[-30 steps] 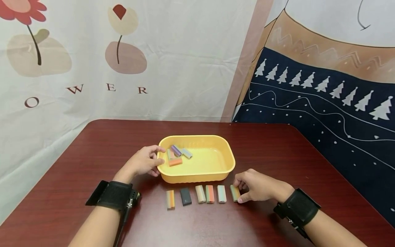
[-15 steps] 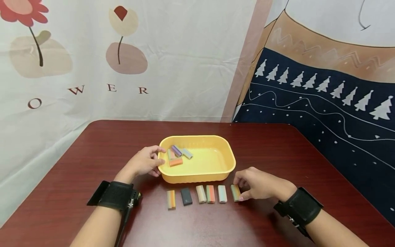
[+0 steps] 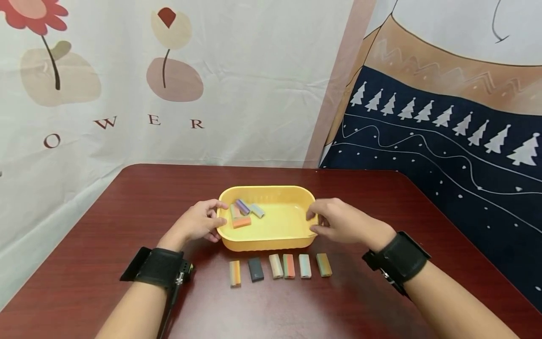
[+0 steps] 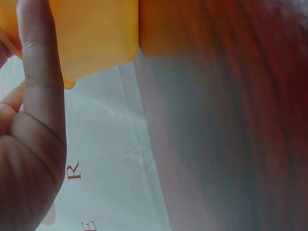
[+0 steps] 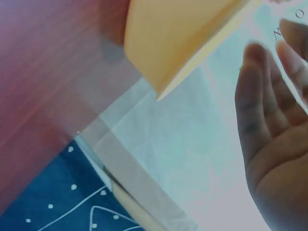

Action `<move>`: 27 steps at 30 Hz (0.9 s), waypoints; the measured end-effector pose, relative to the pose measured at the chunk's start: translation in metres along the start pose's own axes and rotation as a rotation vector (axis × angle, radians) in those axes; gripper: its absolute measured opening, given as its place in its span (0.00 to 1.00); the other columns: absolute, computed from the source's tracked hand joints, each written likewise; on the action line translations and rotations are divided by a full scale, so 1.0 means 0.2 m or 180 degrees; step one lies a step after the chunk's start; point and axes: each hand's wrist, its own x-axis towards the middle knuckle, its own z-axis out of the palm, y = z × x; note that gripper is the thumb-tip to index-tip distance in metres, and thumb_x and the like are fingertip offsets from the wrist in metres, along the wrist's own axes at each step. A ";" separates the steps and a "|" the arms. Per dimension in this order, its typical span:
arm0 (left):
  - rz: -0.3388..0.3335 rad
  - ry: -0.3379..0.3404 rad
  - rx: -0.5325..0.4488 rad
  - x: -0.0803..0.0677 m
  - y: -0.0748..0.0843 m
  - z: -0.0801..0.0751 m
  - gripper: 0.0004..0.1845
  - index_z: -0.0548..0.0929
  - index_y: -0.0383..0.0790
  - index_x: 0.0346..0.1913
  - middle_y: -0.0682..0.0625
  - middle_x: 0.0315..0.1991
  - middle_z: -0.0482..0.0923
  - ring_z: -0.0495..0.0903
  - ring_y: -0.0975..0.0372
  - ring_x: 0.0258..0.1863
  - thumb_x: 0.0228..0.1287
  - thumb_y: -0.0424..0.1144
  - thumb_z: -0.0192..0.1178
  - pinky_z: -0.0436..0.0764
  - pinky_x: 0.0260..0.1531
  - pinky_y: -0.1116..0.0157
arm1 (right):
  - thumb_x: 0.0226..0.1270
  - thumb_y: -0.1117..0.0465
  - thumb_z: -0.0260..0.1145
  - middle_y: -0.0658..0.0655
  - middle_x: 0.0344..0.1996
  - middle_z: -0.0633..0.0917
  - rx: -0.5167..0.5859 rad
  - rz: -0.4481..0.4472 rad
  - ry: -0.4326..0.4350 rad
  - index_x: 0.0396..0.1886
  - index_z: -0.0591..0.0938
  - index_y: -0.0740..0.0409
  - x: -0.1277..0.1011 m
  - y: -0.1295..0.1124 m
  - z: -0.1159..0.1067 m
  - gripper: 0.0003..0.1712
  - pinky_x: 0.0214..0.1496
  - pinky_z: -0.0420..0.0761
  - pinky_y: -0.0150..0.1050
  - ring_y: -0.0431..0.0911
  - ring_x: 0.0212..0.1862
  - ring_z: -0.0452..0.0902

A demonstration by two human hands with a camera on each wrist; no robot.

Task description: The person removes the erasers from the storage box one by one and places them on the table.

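Erasers lie nearest the viewer: a row of six small blocks on the dark red table (image 3: 106, 226), all on the near side of both hands' fingers. From the left they are a striped orange eraser (image 3: 235, 273), a black eraser (image 3: 255, 269), a beige eraser (image 3: 275, 266), a red-and-green eraser (image 3: 289, 266), a pale mint eraser (image 3: 304, 265) and a green-and-orange eraser (image 3: 323, 264), each lying flat with its long side pointing away, the beige and red-and-green ones touching. Just beyond the row stands the yellow tray (image 3: 271, 244). The left hand (image 3: 196, 222) holds the tray's left end, thumb over the rim and the other fingers curled against the outer wall; the left wrist view shows one finger (image 4: 41, 72) lying straight along the yellow wall. The right hand (image 3: 338, 220) is at the tray's right end, fingers loosely bent and slightly apart, their tips over the rim; whether they touch it cannot be told, and the right wrist view shows the palm open with nothing in it, the tray's corner apart from the fingertips. Inside the tray, just past the left thumb, sits a small cluster of erasers (image 3: 244, 213) in orange, purple and pale blue, well apart from the right fingers. Beyond the table hangs a flower-printed cloth (image 3: 169, 80), and to its right a dark blue cloth with white trees (image 3: 444, 155).
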 end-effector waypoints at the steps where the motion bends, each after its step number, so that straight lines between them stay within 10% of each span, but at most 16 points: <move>1: -0.0005 0.0006 0.0003 0.00 0.00 0.00 0.22 0.70 0.29 0.62 0.43 0.25 0.71 0.80 0.57 0.19 0.66 0.28 0.58 0.86 0.23 0.58 | 0.59 0.64 0.72 0.49 0.36 0.80 -0.0045 -0.0025 0.0039 0.41 0.81 0.57 0.03 0.00 0.00 0.11 0.34 0.81 0.32 0.41 0.33 0.76; 14: 0.0031 0.0003 -0.0063 0.00 -0.01 0.01 0.22 0.70 0.29 0.61 0.43 0.24 0.71 0.81 0.56 0.19 0.65 0.27 0.59 0.86 0.23 0.58 | 0.60 0.60 0.73 0.56 0.52 0.78 -0.0472 -0.0101 -0.0473 0.53 0.80 0.58 0.40 0.04 0.04 0.22 0.51 0.80 0.41 0.49 0.51 0.77; 27: 0.0047 -0.0026 -0.0044 0.01 -0.01 -0.01 0.22 0.71 0.29 0.62 0.43 0.24 0.71 0.81 0.55 0.19 0.66 0.29 0.59 0.86 0.23 0.57 | 0.56 0.63 0.76 0.51 0.45 0.83 -0.1208 -0.0353 -0.1408 0.45 0.82 0.54 0.76 -0.02 0.18 0.18 0.40 0.77 0.34 0.44 0.43 0.76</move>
